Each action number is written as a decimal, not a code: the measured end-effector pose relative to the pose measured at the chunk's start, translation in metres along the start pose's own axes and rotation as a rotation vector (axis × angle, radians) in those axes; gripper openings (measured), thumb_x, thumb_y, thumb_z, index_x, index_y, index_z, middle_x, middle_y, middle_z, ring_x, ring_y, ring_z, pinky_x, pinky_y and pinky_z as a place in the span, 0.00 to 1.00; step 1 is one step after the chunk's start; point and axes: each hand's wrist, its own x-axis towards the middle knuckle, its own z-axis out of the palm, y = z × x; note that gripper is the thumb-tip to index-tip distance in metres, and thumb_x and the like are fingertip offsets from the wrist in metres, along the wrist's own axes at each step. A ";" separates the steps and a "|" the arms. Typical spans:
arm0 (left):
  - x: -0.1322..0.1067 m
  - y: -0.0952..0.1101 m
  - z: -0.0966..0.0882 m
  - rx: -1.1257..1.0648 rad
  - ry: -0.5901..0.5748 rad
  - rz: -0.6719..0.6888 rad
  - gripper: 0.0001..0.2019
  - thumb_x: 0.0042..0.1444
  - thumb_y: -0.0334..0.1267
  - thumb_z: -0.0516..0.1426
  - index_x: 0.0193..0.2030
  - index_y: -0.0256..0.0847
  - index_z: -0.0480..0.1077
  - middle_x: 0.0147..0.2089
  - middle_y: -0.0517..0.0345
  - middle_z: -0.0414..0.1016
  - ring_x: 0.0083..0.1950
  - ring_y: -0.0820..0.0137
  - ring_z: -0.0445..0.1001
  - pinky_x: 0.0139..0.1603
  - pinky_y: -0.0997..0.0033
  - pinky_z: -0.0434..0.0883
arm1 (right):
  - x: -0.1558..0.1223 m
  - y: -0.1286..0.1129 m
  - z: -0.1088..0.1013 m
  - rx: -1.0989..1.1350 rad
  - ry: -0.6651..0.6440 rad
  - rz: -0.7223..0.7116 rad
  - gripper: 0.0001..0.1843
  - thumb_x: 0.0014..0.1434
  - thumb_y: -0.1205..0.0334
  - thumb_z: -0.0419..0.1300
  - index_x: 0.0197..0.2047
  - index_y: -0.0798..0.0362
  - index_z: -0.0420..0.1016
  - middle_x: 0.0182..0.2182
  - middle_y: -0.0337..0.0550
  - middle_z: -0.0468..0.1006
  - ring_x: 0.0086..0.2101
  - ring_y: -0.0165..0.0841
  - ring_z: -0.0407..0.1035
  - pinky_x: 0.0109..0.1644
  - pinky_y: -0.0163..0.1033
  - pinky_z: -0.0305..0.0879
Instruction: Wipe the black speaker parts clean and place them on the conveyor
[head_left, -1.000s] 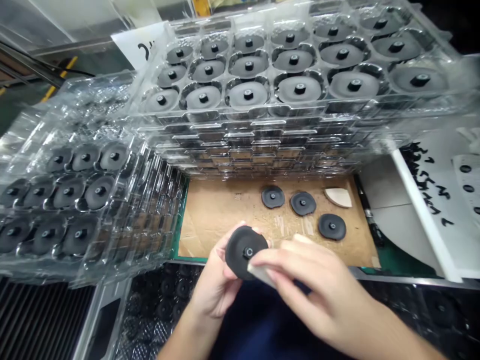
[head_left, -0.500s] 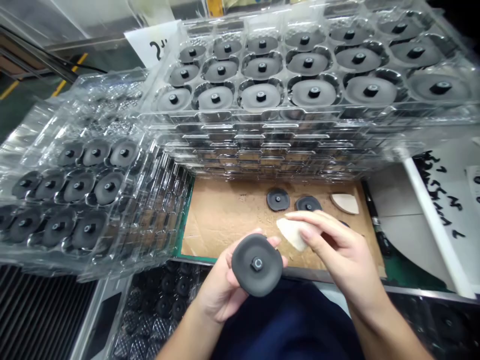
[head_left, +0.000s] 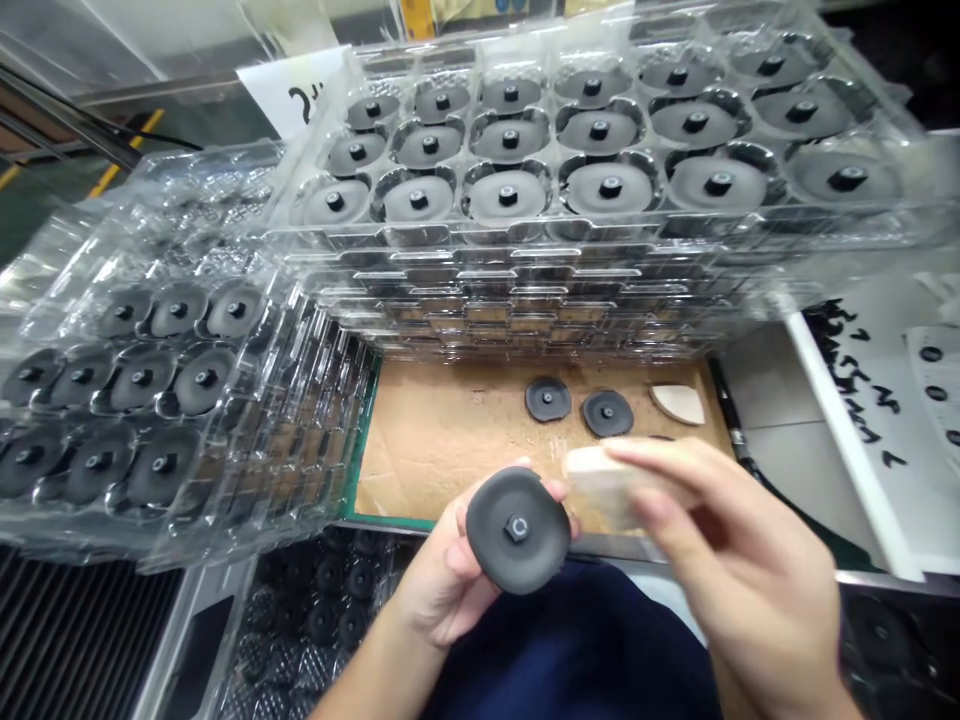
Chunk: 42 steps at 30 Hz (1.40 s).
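Observation:
My left hand (head_left: 450, 575) grips a dark grey rounded-square disc (head_left: 510, 570) from beneath, its short central stud facing up toward me. Just to the right, my right hand (head_left: 742, 560) pinches a cream-coloured pad (head_left: 604, 480) between thumb and fingers; the pad is smeared by motion and sits close to the disc's upper right edge. Past the hands, two similar dark discs, a left one (head_left: 547, 399) and a right one (head_left: 607, 412), lie on the cardboard sheet (head_left: 435, 430). Another cream wedge-shaped pad (head_left: 677, 403) rests to their right. My right hand partly hides a further dark piece.
A tall stack of clear plastic trays (head_left: 517, 260) filled with discs stands behind the cardboard. To the left is another tray stack (head_left: 247, 420), partly filled. A white panel with black handwriting (head_left: 862, 390) is at the right. More discs in trays (head_left: 322, 600) lie below.
My right hand has shifted right and toward me, and the cream pad in it has turned. My left hand with the disc is nearly still. The view has moved slightly.

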 end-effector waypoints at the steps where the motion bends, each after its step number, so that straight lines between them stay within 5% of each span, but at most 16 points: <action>1: -0.001 -0.001 -0.001 0.025 0.015 0.001 0.30 0.38 0.48 0.68 0.50 0.45 0.73 0.46 0.54 0.78 0.47 0.64 0.76 0.51 0.69 0.70 | 0.005 -0.007 0.001 -0.026 -0.060 -0.173 0.13 0.62 0.67 0.55 0.48 0.47 0.74 0.37 0.40 0.80 0.34 0.32 0.71 0.37 0.38 0.63; 3: -0.002 -0.004 -0.004 0.079 0.072 0.014 0.30 0.37 0.48 0.68 0.51 0.45 0.73 0.48 0.54 0.78 0.51 0.63 0.73 0.56 0.67 0.66 | 0.015 -0.015 0.004 -0.077 -0.224 -0.394 0.14 0.62 0.71 0.52 0.47 0.52 0.74 0.31 0.41 0.78 0.29 0.31 0.68 0.33 0.38 0.59; 7: -0.005 -0.008 -0.012 0.125 0.154 0.044 0.30 0.33 0.50 0.69 0.48 0.47 0.74 0.47 0.56 0.78 0.50 0.63 0.74 0.57 0.64 0.65 | 0.028 -0.015 0.007 -0.209 -0.418 -0.328 0.17 0.60 0.75 0.50 0.43 0.51 0.76 0.27 0.39 0.74 0.26 0.30 0.63 0.31 0.39 0.53; 11: -0.004 -0.010 -0.011 0.149 0.127 0.076 0.28 0.34 0.51 0.68 0.45 0.45 0.76 0.42 0.57 0.78 0.49 0.61 0.75 0.56 0.64 0.66 | 0.021 -0.020 0.012 -0.098 -0.287 -0.412 0.15 0.60 0.73 0.49 0.41 0.56 0.76 0.27 0.42 0.75 0.26 0.31 0.63 0.31 0.40 0.55; 14: -0.001 -0.010 -0.008 0.116 0.181 0.110 0.33 0.29 0.49 0.70 0.47 0.46 0.75 0.46 0.55 0.78 0.47 0.61 0.75 0.54 0.65 0.67 | 0.005 -0.024 0.011 -0.109 -0.152 -0.294 0.14 0.58 0.76 0.51 0.44 0.62 0.74 0.27 0.45 0.75 0.25 0.31 0.63 0.30 0.38 0.58; 19: 0.005 -0.007 -0.002 0.034 0.179 0.132 0.31 0.28 0.45 0.71 0.46 0.50 0.74 0.48 0.57 0.76 0.46 0.62 0.76 0.53 0.60 0.68 | -0.018 -0.013 -0.001 0.215 -0.282 -0.003 0.11 0.58 0.71 0.56 0.40 0.50 0.77 0.25 0.37 0.76 0.24 0.28 0.69 0.27 0.31 0.65; 23: 0.008 -0.005 0.001 0.040 0.170 0.146 0.32 0.28 0.46 0.71 0.46 0.49 0.73 0.49 0.56 0.75 0.47 0.60 0.75 0.55 0.59 0.67 | -0.029 0.012 -0.001 0.303 0.000 0.332 0.09 0.60 0.61 0.58 0.41 0.46 0.78 0.35 0.41 0.80 0.33 0.34 0.75 0.31 0.33 0.71; 26: 0.008 -0.005 0.000 0.052 0.180 0.143 0.33 0.29 0.46 0.71 0.47 0.49 0.73 0.50 0.55 0.74 0.48 0.59 0.75 0.55 0.58 0.67 | -0.030 0.021 -0.001 0.298 0.103 0.436 0.10 0.59 0.57 0.59 0.42 0.46 0.79 0.37 0.43 0.81 0.35 0.37 0.76 0.33 0.36 0.71; 31: 0.008 -0.011 -0.001 0.033 0.184 0.169 0.32 0.30 0.45 0.71 0.48 0.50 0.73 0.50 0.56 0.76 0.48 0.62 0.75 0.53 0.65 0.69 | -0.018 -0.006 0.003 0.130 0.199 0.250 0.11 0.61 0.61 0.56 0.46 0.45 0.75 0.43 0.41 0.79 0.41 0.38 0.73 0.42 0.39 0.70; 36: 0.006 -0.009 -0.001 0.093 0.217 0.197 0.30 0.32 0.46 0.70 0.46 0.48 0.74 0.47 0.58 0.77 0.46 0.65 0.75 0.53 0.68 0.68 | -0.001 -0.030 0.019 -0.015 -0.130 -0.244 0.16 0.61 0.71 0.52 0.52 0.54 0.68 0.38 0.46 0.79 0.36 0.36 0.72 0.40 0.42 0.65; 39: 0.003 -0.006 -0.001 0.097 0.302 0.206 0.29 0.32 0.44 0.71 0.46 0.49 0.74 0.47 0.59 0.77 0.45 0.65 0.75 0.51 0.68 0.70 | 0.009 -0.029 0.025 -0.008 -0.376 -0.232 0.13 0.62 0.72 0.50 0.46 0.54 0.71 0.34 0.42 0.79 0.31 0.32 0.70 0.36 0.39 0.63; 42: 0.004 -0.007 0.001 0.078 0.316 0.171 0.31 0.31 0.45 0.71 0.47 0.47 0.74 0.46 0.57 0.78 0.47 0.64 0.75 0.52 0.69 0.70 | 0.016 -0.030 0.029 -0.090 -0.274 -0.253 0.13 0.62 0.71 0.49 0.46 0.57 0.72 0.35 0.46 0.79 0.32 0.34 0.69 0.37 0.41 0.61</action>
